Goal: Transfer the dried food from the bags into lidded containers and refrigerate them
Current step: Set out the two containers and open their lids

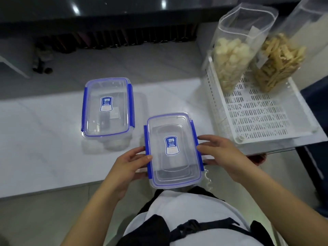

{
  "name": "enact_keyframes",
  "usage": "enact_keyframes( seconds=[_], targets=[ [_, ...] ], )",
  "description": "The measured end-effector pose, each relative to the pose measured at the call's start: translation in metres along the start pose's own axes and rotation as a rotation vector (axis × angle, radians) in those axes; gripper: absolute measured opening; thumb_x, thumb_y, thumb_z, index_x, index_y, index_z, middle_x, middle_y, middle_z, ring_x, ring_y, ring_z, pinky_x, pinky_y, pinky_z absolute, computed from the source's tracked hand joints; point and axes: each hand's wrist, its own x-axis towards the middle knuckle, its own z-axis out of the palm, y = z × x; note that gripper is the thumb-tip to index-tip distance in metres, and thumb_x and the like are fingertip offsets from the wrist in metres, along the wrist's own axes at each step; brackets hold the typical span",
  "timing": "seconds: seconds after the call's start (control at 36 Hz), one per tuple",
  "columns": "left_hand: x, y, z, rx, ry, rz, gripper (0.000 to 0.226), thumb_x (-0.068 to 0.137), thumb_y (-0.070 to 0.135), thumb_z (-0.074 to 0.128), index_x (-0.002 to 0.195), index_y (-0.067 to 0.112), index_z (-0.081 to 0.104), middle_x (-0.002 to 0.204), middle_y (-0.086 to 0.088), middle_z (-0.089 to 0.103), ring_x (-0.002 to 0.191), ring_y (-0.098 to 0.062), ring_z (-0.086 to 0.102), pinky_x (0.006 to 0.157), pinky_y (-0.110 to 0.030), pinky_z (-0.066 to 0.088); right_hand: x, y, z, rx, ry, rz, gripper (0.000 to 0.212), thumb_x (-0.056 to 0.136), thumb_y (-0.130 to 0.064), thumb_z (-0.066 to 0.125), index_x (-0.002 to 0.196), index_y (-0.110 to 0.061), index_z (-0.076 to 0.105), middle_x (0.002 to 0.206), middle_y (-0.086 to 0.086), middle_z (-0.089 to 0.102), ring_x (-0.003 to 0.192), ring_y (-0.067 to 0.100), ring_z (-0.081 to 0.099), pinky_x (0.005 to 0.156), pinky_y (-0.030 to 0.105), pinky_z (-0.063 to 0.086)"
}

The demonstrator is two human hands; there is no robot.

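Note:
Two clear lidded containers with blue clips are in the head view. The near container is empty, lid on, held at the table's front edge between my left hand on its left clip and my right hand on its right clip. The far container stands closed on the white table, apart from both hands. Two open clear bags stand in a white basket at the right: one with pale dried slices, one with tan dried strips.
The basket overhangs the table's right end. Behind the table lie a grey floor and a dark cabinet. A dark object sits past the basket on the right. My white shirt and dark apron fill the bottom.

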Motion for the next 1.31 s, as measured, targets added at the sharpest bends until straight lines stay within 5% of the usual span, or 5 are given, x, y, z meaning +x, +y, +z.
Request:
enact_keyframes(
  seconds=[0.17, 0.5, 0.78, 1.14, 1.31],
  targets=[
    [0.007, -0.004, -0.001, -0.033, 0.010, -0.007, 0.037, 0.089, 0.015, 0.072, 0.125, 0.017, 0.066, 0.106, -0.011, 0.077, 0.097, -0.030, 0.075, 0.086, -0.047, 0.059, 0.012, -0.004, -0.002, 0.020, -0.024, 0.019, 0.034, 0.088, -0.008, 0.072, 0.120, -0.020, 0.066, 0.094, 0.001, 0.077, 0.084, 0.017, 0.076, 0.076, 0.036, 0.062],
    [0.007, -0.006, -0.006, -0.022, 0.003, 0.012, 0.034, 0.093, 0.009, 0.067, 0.127, 0.013, 0.067, 0.105, -0.016, 0.076, 0.090, -0.029, 0.075, 0.075, -0.040, 0.063, 0.022, 0.008, -0.006, 0.144, -0.078, 0.037, 0.033, 0.084, -0.005, 0.076, 0.115, -0.015, 0.069, 0.098, 0.010, 0.077, 0.090, 0.028, 0.075, 0.086, 0.050, 0.060],
    [0.002, -0.015, -0.012, 0.018, 0.050, 0.019, 0.028, 0.102, 0.007, 0.053, 0.124, 0.014, 0.069, 0.103, -0.013, 0.078, 0.091, -0.026, 0.075, 0.077, -0.039, 0.063, 0.026, 0.017, -0.004, 0.107, -0.007, 0.036, 0.027, 0.092, 0.010, 0.055, 0.110, -0.004, 0.069, 0.094, 0.018, 0.075, 0.072, 0.025, 0.071, 0.057, 0.031, 0.058],
    [-0.015, -0.015, -0.004, 0.135, 0.316, 0.121, 0.028, 0.098, 0.017, 0.063, 0.121, 0.031, 0.070, 0.116, 0.010, 0.072, 0.108, -0.013, 0.069, 0.099, -0.036, 0.053, 0.012, 0.020, -0.006, 0.045, 0.111, -0.050, 0.033, 0.094, -0.016, 0.065, 0.127, -0.022, 0.064, 0.115, -0.002, 0.070, 0.100, 0.018, 0.069, 0.089, 0.037, 0.057],
    [-0.033, 0.010, -0.001, 0.075, 0.237, 0.155, 0.028, 0.098, 0.018, 0.063, 0.121, 0.029, 0.071, 0.115, 0.014, 0.074, 0.107, -0.006, 0.070, 0.095, -0.035, 0.055, -0.009, -0.003, -0.010, 0.116, 0.051, -0.040, 0.030, 0.096, -0.019, 0.064, 0.125, -0.025, 0.065, 0.117, -0.003, 0.070, 0.104, 0.014, 0.069, 0.092, 0.039, 0.058]
  ],
)
